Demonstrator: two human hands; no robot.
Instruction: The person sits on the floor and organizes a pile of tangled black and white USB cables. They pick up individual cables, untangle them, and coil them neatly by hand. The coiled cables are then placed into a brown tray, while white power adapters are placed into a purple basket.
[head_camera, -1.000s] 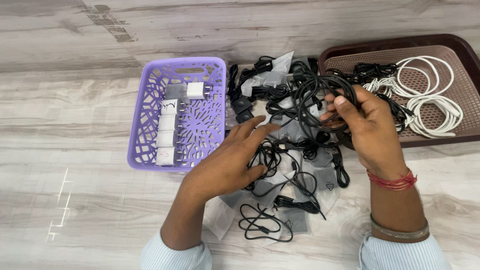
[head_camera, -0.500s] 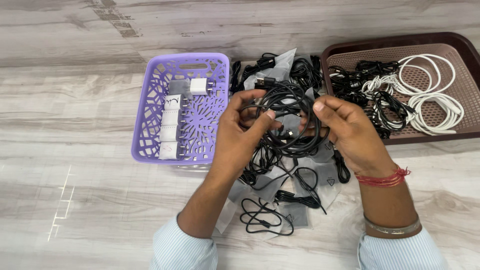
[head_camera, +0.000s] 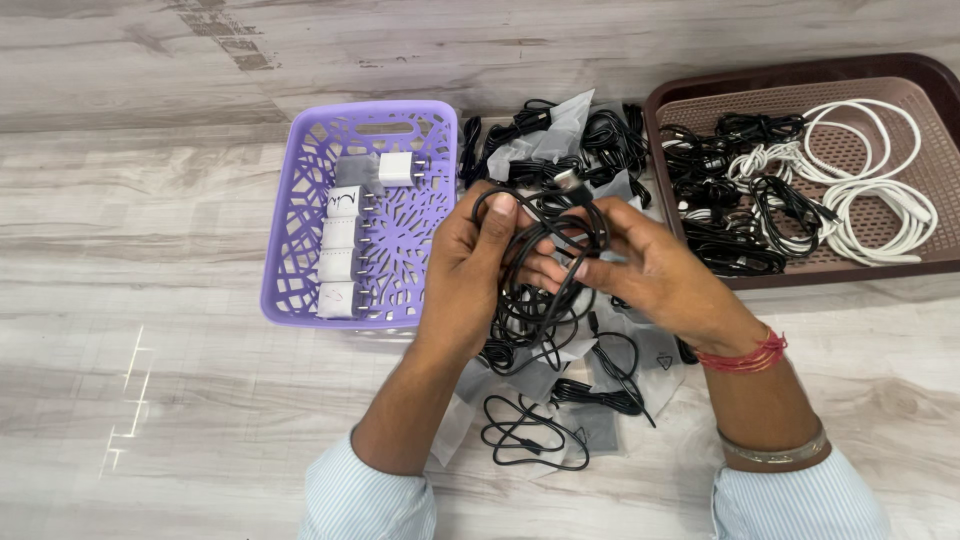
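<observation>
Both hands hold one coiled black cable (head_camera: 548, 222) above a pile of loose black cables and clear plastic bags (head_camera: 560, 390). My left hand (head_camera: 465, 275) grips the coil's left side, thumb on top. My right hand (head_camera: 640, 275) pinches the coil from the right, fingers pushed through the loops. A metal plug end sticks up from the coil's top.
A purple lattice basket (head_camera: 300, 215) on the left holds several white chargers (head_camera: 340, 235) in a row. A brown mesh tray (head_camera: 880, 75) at the right holds black cables (head_camera: 730, 210) and white cables (head_camera: 880, 210). The surface is grey wood-grain.
My left hand rose from the pile and took hold of the coil. My right hand brought the coil leftward from the tray's edge, and the loops have tightened between both hands.
</observation>
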